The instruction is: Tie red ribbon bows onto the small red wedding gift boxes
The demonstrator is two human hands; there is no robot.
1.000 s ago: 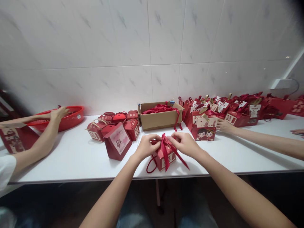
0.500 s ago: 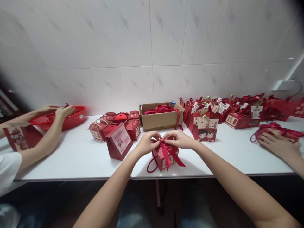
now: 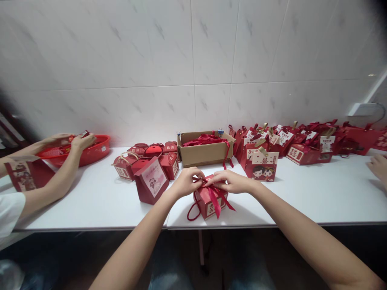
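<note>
A small red gift box (image 3: 208,197) with cream panels stands near the table's front edge, directly before me. A red ribbon (image 3: 215,203) lies across its top, its two tails hanging over the front. My left hand (image 3: 190,182) pinches the ribbon at the box's upper left. From the other side, my right hand (image 3: 231,181) has its fingers closed on the ribbon close to the knot. The fingertips of both hands nearly meet, and the knot is partly hidden by them. A dark red cord loop (image 3: 193,206) hangs at the box's left side.
Behind the box stands a cardboard carton (image 3: 205,157) of red ribbons. Several red boxes (image 3: 123,165) are grouped to its left, many gift bags (image 3: 261,167) to its right. A co-worker's hands (image 3: 83,141) are over a red basin (image 3: 102,149); another person's hand (image 3: 377,167) shows far right.
My right fingers have shifted slightly along the ribbon, and its tails have moved a little. The person at right has drawn back, and the red ribboned item there has left the view.
</note>
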